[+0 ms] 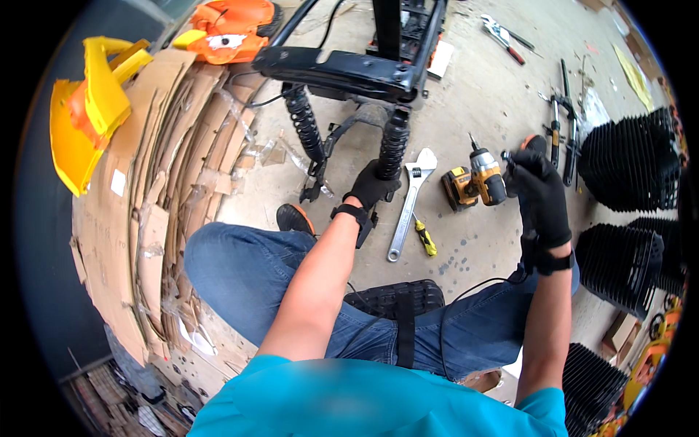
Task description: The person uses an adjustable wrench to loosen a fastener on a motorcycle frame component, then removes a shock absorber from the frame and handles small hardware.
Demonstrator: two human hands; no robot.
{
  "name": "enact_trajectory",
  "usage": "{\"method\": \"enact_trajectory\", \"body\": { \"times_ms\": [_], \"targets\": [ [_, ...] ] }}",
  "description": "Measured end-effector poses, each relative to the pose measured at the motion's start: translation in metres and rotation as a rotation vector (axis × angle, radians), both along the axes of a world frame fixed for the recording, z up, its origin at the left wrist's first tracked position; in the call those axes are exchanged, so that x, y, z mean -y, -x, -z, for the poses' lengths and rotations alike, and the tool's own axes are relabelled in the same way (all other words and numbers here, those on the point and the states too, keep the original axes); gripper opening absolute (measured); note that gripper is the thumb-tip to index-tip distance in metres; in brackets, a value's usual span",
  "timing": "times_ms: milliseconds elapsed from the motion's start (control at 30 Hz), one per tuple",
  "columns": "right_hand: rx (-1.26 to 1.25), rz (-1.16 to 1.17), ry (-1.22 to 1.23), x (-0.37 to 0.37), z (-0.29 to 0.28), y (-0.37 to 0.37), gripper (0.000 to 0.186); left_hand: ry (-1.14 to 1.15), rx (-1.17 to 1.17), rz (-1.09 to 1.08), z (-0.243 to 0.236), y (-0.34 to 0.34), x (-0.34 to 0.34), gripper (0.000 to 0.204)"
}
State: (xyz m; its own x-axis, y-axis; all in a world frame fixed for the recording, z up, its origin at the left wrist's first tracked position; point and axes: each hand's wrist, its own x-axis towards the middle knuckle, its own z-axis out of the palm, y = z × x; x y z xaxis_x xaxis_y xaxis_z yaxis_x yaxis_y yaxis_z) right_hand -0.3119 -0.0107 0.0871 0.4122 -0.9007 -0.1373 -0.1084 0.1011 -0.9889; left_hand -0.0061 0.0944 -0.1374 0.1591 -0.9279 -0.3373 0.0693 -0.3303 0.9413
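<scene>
My left hand (374, 186), in a black glove, is closed around the lower end of a black coil-spring shock absorber (395, 142). The shock hangs from a black metal frame (328, 73), with a second shock absorber (303, 120) to its left. Off to the right, my gloved right hand (540, 191) is raised, its fingers pinching a small metal bolt (505, 156). Just left of that hand, a yellow and black cordless driver (482, 178) stands on the floor. Between my hands lie a large adjustable wrench (412, 204) and a yellow-handled screwdriver (425, 237).
Flattened cardboard (156, 197) is stacked at the left, with a yellow plastic part (91, 116) on it. An orange plastic body part (229, 33) sits behind. Stacked black ribbed baskets (632, 162) line the right. Pliers (502, 36) and a black fork-like part (569, 127) lie farther back.
</scene>
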Motion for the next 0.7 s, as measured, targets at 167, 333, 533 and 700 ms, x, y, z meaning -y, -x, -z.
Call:
{"method": "enact_trajectory", "body": {
  "times_ms": [167, 333, 533, 700],
  "targets": [
    [-0.027, -0.054, -0.076, -0.026, -0.001, -0.015, 0.022, -0.019, 0.084, -0.043, 0.003, 0.003, 0.005, 0.030],
    [-0.041, -0.073, -0.075, -0.032, 0.004, -0.026, 0.020, -0.009, 0.041, -0.057, -0.016, 0.009, 0.006, 0.023],
    [-0.009, -0.132, -0.136, -0.034, 0.011, -0.033, 0.021, -0.027, 0.062, -0.027, -0.016, 0.006, 0.007, 0.019],
    [-0.050, -0.156, -0.146, -0.033, 0.011, -0.034, 0.021, -0.006, 0.184, -0.061, -0.012, 0.006, 0.009, 0.031]
  ]
}}
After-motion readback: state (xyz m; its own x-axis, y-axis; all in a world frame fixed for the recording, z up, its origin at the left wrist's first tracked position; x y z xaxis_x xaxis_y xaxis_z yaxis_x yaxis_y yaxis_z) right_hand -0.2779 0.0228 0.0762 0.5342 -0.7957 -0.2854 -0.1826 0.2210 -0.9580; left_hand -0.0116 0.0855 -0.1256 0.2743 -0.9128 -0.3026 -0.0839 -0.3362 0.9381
